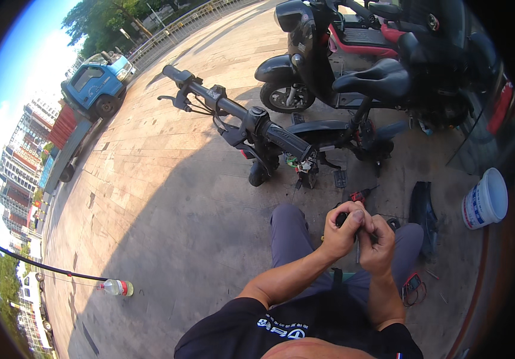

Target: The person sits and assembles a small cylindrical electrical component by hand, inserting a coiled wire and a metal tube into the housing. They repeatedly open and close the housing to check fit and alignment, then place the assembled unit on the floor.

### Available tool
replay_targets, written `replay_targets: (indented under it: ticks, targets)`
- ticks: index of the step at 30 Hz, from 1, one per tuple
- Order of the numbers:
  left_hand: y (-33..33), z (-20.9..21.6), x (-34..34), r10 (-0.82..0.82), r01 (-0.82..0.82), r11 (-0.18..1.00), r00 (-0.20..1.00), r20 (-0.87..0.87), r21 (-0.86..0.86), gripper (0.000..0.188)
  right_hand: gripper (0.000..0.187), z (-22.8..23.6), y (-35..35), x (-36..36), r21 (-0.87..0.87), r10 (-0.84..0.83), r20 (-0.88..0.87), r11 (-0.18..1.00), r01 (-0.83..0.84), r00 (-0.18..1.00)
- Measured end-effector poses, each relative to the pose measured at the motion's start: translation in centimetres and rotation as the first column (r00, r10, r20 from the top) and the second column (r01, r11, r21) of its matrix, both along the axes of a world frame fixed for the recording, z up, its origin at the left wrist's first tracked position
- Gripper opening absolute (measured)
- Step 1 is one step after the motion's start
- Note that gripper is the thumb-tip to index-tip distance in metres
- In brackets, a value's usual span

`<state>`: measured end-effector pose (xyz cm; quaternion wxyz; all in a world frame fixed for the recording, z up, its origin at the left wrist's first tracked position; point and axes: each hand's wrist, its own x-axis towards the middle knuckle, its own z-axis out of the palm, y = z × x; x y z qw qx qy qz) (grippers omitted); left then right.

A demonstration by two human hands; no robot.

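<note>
My left hand and my right hand meet above my lap, fingers closed and thumbs close together. In my left hand's curled fingers a small black part shows; its kind is hidden by the fingers. My right hand is pinched against the left, and what it grips is covered. Just beyond my hands a red and black power drill lies on the ground. Ahead stands a small black electric bike, with loose wires exposed below its near handlebar grip.
A black curved fender lies to the right, before a white bucket. A red multimeter rests beside my right leg. Behind the bike stands a black scooter. Far left are a bottle of yellowish liquid and a blue truck.
</note>
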<state>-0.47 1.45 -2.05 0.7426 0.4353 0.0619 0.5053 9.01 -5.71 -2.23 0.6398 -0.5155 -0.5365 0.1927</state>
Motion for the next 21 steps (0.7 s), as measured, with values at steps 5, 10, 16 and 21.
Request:
replay_targets:
  ticks: [5, 10, 16, 21]
  targets:
    - [0.0, 0.0, 0.2, -0.134, 0.150, 0.946, 0.988, 0.076, -0.288, 0.025, 0.016, 0.6, 0.5, 1.3, 0.062, 0.001, 0.165, 0.998, -0.012, 0.986]
    - [-0.4, 0.7, 0.5, -0.097, 0.114, 0.980, 0.989, 0.110, -0.164, 0.026, 0.015, 1.5, 0.3, 2.1, 0.062, 0.016, 0.239, 0.998, -0.032, 0.971]
    - [-0.1, 1.8, 0.5, 0.000, -0.002, 0.991, 1.000, -0.015, -0.135, 0.029, 0.015, 1.6, 0.2, -0.4, 0.113, -0.144, 0.121, 0.985, 0.131, 0.982]
    - [1.8, 1.1, 1.2, -0.057, 0.137, 0.865, 0.982, 0.178, -0.483, 0.036, 0.012, 2.4, 1.3, 1.3, 0.038, -0.140, 0.431, 0.990, 0.137, 0.891]
